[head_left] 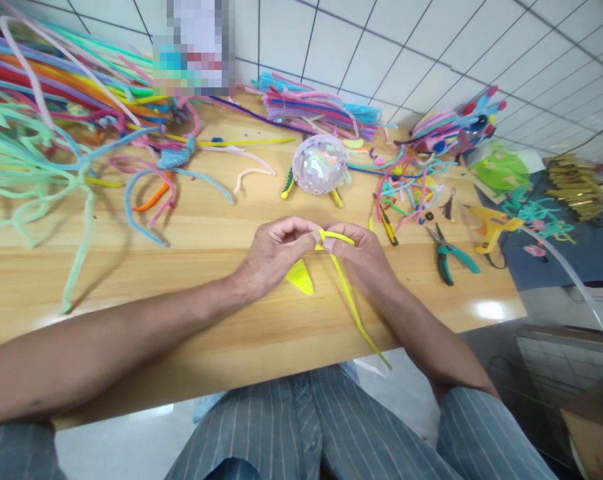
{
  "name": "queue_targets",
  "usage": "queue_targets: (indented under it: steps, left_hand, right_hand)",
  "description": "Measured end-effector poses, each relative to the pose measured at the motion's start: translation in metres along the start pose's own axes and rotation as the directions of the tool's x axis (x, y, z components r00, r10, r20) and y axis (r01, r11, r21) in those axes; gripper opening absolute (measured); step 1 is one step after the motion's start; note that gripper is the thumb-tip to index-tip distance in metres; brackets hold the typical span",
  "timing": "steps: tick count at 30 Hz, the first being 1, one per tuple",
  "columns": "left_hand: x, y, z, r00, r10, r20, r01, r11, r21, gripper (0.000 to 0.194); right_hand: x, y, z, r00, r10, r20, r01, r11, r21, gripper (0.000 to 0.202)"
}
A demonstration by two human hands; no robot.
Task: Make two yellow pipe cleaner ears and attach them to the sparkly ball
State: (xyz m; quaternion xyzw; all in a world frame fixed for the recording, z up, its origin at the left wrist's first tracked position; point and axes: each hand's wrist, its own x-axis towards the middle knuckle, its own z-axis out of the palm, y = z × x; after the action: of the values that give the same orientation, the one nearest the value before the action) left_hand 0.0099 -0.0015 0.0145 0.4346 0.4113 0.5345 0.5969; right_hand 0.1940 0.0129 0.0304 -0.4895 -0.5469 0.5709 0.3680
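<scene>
Both hands meet over the wooden table, pinching a yellow pipe cleaner (348, 293). My left hand (278, 250) is closed, its thumb and forefinger gripping the bent part of the stem. Closed beside it, my right hand (364, 260) pinches the same pipe cleaner, and one long tail hangs down past the table's front edge. Beneath my left hand shows a yellow wound, leaf-like piece (301, 277). Whether that piece joins the pinched stem is hidden by the fingers.
A clear domed container (321, 165) stands behind my hands. Pliers (448, 257), a yellow glue gun (494, 227) and a cutter knife (388, 223) lie to the right. Green pipe cleaners (36, 160) sprawl at left; a pink and blue bundle (316, 110) lies by the tiled wall.
</scene>
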Motion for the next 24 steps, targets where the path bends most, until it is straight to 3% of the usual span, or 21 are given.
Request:
queue_targets:
  steps: [9, 15, 19, 24]
  left_hand:
    - [0.0, -0.001, 0.0, 0.999, -0.033, 0.007, 0.034, 0.999, -0.039, 0.033]
    - [0.0, -0.003, 0.001, 0.998, -0.064, -0.024, 0.062, 0.994, -0.088, 0.027]
    - [0.002, -0.006, 0.001, 0.996, -0.076, -0.049, 0.069, 0.989, -0.13, 0.019]
    - [0.003, -0.008, 0.001, 0.99, -0.133, -0.056, 0.119, 0.971, -0.209, 0.022]
  right_hand:
    - [0.004, 0.007, 0.003, 0.998, -0.052, 0.042, 0.052, 0.998, 0.019, 0.02]
    - [0.0, -0.001, 0.004, 1.0, -0.018, -0.021, 0.017, 0.999, -0.037, 0.019]
    - [-0.001, -0.005, 0.005, 1.0, -0.001, -0.017, 0.0, 0.999, -0.041, 0.026]
    - [0.001, -0.002, 0.005, 0.999, 0.04, -0.009, -0.041, 0.998, -0.052, 0.032]
